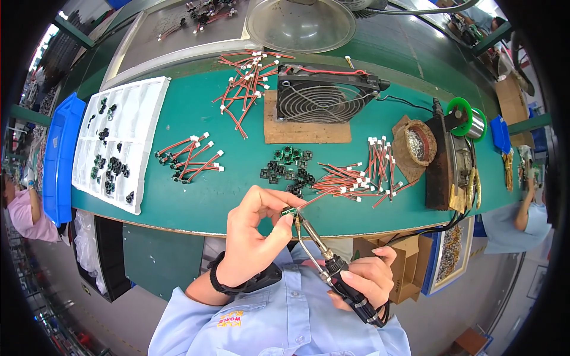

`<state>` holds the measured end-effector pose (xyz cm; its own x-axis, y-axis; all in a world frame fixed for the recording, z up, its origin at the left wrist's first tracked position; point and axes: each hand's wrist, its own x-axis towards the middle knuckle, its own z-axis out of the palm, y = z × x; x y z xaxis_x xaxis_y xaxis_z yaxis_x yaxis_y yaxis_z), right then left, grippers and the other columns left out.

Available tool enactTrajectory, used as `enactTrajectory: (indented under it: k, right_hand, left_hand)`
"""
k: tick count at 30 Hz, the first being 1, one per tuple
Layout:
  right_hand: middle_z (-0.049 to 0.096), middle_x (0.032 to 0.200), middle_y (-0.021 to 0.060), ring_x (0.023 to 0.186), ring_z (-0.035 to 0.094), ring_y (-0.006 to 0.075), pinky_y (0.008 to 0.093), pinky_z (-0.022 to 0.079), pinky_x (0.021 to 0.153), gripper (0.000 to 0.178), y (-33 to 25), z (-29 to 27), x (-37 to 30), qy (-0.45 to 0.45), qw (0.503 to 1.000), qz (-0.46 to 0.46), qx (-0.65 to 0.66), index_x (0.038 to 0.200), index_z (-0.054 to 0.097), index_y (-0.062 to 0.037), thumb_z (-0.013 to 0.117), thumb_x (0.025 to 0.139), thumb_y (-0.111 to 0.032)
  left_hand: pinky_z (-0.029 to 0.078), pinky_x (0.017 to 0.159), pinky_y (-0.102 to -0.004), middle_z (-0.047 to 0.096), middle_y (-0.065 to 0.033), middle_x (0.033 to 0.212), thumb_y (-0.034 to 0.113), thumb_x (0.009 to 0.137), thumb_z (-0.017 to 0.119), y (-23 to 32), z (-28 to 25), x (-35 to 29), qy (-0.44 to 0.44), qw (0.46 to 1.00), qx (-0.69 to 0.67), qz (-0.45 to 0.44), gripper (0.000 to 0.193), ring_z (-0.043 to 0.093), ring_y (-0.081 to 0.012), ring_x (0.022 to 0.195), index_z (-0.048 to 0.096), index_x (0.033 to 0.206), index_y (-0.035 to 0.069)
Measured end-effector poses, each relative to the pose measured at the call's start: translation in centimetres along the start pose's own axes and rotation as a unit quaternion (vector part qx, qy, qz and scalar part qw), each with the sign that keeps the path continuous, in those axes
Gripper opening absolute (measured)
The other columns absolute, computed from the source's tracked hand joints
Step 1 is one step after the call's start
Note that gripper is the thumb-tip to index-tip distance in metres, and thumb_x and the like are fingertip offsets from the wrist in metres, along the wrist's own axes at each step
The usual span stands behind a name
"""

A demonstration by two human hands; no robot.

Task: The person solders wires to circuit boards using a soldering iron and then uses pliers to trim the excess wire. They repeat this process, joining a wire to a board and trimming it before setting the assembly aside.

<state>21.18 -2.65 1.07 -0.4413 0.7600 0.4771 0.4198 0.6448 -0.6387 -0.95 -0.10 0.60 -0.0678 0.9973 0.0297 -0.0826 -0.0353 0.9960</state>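
Note:
My left hand [255, 231] is raised at the table's front edge, with thumb and forefinger pinching a small green circuit board [288, 210]. A red wire [313, 200] reaches up to the right from beside the board; whether it is joined there I cannot tell. My right hand [369, 279] is closed around the black handle of a soldering iron [319, 243], which has a thin metal feed tube alongside. Its tip meets or nearly meets the board's right side. Just beyond lie small black-and-green components [289, 166] and loose red-and-black cables with white plugs [350, 181].
A black fan [323, 98] stands on a brown board at the back. At right are a solder pot [418, 142] and a green solder spool [467, 118]. A white compartment tray [127, 136] and wired parts [190, 157] lie left. Co-workers sit at both sides.

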Motion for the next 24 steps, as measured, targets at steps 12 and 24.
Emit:
enactTrajectory:
  k: [12,24]
  right_hand:
    - [0.061,0.067,-0.0007,0.06,0.056,0.0144,0.0389,0.034,0.081,0.043,0.2,-0.1,-0.3,-0.002,0.999,-0.029,-0.023,0.097,0.061,-0.0135,0.078,0.062,-0.031]
    - [0.062,0.074,-0.003,0.065,0.059,0.0123,0.0364,0.032,0.085,0.045,0.1,-1.3,-0.7,0.032,0.999,-0.013,0.012,0.097,0.064,-0.0146,0.082,0.058,-0.028]
  left_hand:
    - [0.046,0.081,-0.0301,0.062,-0.0179,0.099,-0.001,0.082,0.052,0.0,0.1,-0.1,-0.001,1.0,-0.011,0.006,0.011,0.059,-0.0172,0.09,0.043,0.088,0.002]
    - [0.045,0.067,-0.024,0.062,-0.0174,0.099,-0.004,0.079,0.053,0.1,0.3,0.1,0.013,0.997,-0.07,-0.012,0.012,0.054,-0.0095,0.078,0.043,0.085,0.002]
